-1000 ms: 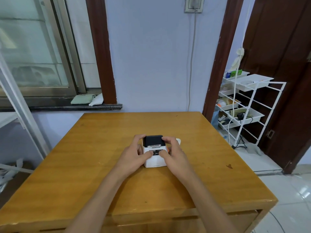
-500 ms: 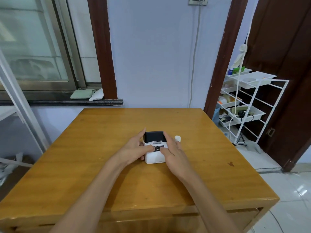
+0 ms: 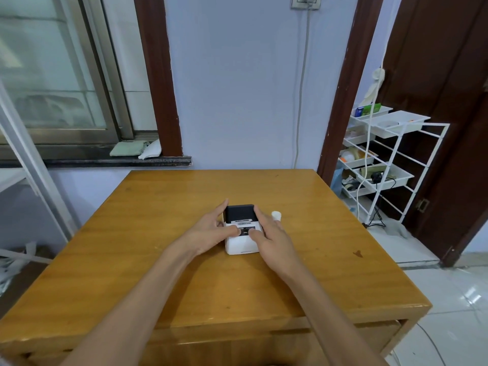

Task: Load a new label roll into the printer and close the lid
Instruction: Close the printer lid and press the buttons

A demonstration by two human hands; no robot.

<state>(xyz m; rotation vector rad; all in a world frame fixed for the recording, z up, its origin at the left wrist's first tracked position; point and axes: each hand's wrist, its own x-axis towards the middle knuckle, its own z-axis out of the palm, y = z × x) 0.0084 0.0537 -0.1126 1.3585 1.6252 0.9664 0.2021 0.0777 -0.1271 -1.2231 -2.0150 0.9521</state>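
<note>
bare table (image 3: 163, 260) all around, printer (image 3: 241, 233) flanked by both hands, small white roll (image 3: 276, 215) just right

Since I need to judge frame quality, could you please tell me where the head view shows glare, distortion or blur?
Head view: window glare sheens the far edge of the glossy wooden table; wide-angle bowing bends the dark door frames; the small white-and-black label printer stays fairly sharp.

- The printer (image 3: 241, 235) is a small boxy unit, white in its body with a black lid on top. It stands on the worktop (image 3: 163, 207) near the middle, and the lid looks closed flat.
- A strip with dark buttons runs across the top just near of the lid.
- The label roll (image 3: 276, 215), a small white cylinder, stands upright just right of the printer.
</note>
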